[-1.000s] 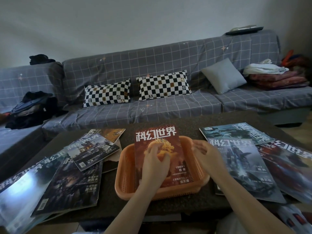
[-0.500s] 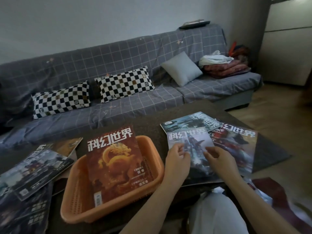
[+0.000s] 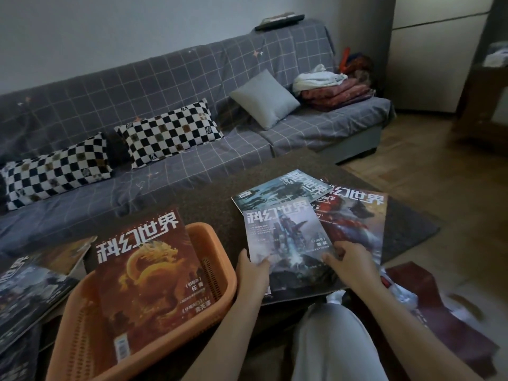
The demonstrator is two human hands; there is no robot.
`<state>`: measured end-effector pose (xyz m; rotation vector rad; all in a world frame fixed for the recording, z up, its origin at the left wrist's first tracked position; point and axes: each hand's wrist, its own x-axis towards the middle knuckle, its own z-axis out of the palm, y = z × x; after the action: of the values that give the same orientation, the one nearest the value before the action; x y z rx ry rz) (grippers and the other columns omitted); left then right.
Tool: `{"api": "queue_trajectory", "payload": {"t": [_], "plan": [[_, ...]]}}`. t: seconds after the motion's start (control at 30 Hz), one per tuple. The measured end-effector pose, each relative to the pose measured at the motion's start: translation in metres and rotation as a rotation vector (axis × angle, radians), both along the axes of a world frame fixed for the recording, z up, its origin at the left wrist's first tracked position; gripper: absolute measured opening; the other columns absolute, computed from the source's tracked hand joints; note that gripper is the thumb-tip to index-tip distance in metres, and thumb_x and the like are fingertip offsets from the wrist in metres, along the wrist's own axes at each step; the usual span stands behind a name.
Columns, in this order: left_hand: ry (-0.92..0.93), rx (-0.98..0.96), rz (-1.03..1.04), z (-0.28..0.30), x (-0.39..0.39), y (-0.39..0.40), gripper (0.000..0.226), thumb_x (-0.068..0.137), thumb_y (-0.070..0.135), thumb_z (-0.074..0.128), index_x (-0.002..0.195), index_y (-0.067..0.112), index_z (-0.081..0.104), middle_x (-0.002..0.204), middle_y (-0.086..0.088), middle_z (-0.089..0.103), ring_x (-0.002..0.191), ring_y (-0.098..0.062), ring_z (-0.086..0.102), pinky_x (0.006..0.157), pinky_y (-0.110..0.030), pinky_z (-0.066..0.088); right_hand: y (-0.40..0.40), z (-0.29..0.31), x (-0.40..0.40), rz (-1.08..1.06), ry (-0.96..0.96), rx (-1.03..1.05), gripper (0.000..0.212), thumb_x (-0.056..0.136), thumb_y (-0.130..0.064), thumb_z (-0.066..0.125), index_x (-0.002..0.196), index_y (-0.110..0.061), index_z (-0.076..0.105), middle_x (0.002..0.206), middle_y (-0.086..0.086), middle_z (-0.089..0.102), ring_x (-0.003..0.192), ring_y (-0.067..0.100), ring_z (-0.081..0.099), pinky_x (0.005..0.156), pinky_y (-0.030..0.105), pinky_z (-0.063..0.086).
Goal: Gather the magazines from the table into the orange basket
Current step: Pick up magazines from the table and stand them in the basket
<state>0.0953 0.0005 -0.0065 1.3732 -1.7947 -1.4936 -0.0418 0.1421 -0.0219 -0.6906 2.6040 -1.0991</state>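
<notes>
Hands (image 3: 254, 273) (image 3: 353, 266) at magazine's (image 3: 286, 237) near edge

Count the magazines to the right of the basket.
3: the grey-blue robot cover on top, gripped at its near corners by both hands; a teal one under its far edge; a red one on the right. More could be hidden beneath.

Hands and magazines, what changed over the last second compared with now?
Both hands left the red dragon magazine, which lies in the orange basket, and moved right. The left hand and right hand now grip the near corners of the grey-blue robot-cover magazine. The teal magazine and red magazine under it stayed put, as did the basket.
</notes>
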Motion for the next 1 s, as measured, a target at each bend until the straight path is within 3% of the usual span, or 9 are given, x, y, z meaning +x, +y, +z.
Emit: {"api": "queue_trajectory", "payload": {"t": [0.1,0.17,0.33,0.47,0.63,0.77,0.83,1.0], "plan": [[0.07,0.105,-0.028,-0.001,0.006,0.004,0.043,0.089,0.017,0.067,0.129,0.01,0.052,0.118,-0.009,0.066,0.094,-0.02,0.068,0.07,-0.028,0.054,0.004,-0.005,-0.002,-0.029,-0.002,0.029,0.038,0.083,-0.035,0.066,0.114,-0.013,0.065,0.099,0.005,0.069,0.081,0.016,0.059,0.061,0.026,0.043],[0.127,0.177,-0.058,0.003,0.011,0.01,0.052,0.089,0.019,0.067,0.133,0.017,0.04,0.116,-0.005,0.063,0.091,-0.018,0.067,0.064,-0.026,0.053,0.007,-0.005,-0.002,-0.058,-0.048,0.01,0.043,0.082,-0.036,0.068,0.118,-0.013,0.062,0.103,0.004,0.068,0.076,0.012,0.055,0.053,0.021,0.038],[0.223,0.063,-0.139,0.008,0.02,0.024,0.054,0.09,0.018,0.066,0.132,0.033,0.034,0.127,-0.005,0.056,0.105,-0.022,0.064,0.087,-0.04,0.056,0.016,-0.004,0.002,-0.08,-0.143,-0.08,0.036,0.08,-0.036,0.069,0.109,-0.016,0.063,0.104,0.001,0.066,0.072,0.004,0.053,0.051,0.017,0.034],[0.289,-0.033,-0.167,0.019,0.03,0.026,0.05,0.091,0.018,0.065,0.13,0.034,0.038,0.125,-0.001,0.059,0.105,-0.017,0.063,0.09,-0.039,0.055,0.024,0.003,0.012,-0.124,-0.26,-0.307,0.036,0.078,-0.037,0.071,0.105,-0.018,0.057,0.098,-0.003,0.06,0.076,-0.002,0.05,0.056,0.018,0.036],[0.338,-0.136,-0.185,0.038,0.048,0.022,0.054,0.092,0.021,0.063,0.138,0.028,0.035,0.122,0.006,0.059,0.104,-0.012,0.062,0.079,-0.024,0.053,0.02,0.027,0.027,-0.116,-0.39,-0.55,0.042,0.077,-0.032,0.073,0.112,-0.015,0.056,0.107,0.0,0.064,0.094,0.013,0.06,0.067,0.025,0.044],[0.374,-0.193,-0.166,0.054,0.075,0.009,0.047,0.092,0.02,0.062,0.129,0.033,0.036,0.108,0.019,0.059,0.088,0.008,0.064,0.061,-0.008,0.05,0.005,0.056,0.042,0.008,-0.495,-0.633,0.04,0.08,-0.029,0.07,0.116,-0.016,0.06,0.107,0.001,0.068,0.097,0.021,0.064,0.085,0.04,0.052],[0.37,-0.221,-0.146,0.062,0.092,-0.001,0.047,0.092,0.02,0.062,0.131,0.03,0.038,0.106,0.021,0.059,0.087,0.009,0.063,0.061,-0.008,0.05,-0.005,0.069,0.052,0.118,-0.57,-0.668,0.027,0.082,-0.026,0.068,0.107,-0.018,0.064,0.102,0.006,0.071,0.095,0.026,0.067,0.089,0.047,0.051],[0.382,-0.233,-0.074,0.076,0.135,-0.028,0.041,0.09,0.021,0.064,0.123,0.034,0.041,0.103,0.019,0.06,0.08,0.01,0.065,0.057,-0.009,0.051,-0.04,0.09,0.078,0.313,-0.624,-0.682,0.021,0.084,-0.017,0.065,0.105,-0.016,0.064,0.1,0.006,0.073,0.095,0.025,0.068,0.088,0.043,0.051]]}}
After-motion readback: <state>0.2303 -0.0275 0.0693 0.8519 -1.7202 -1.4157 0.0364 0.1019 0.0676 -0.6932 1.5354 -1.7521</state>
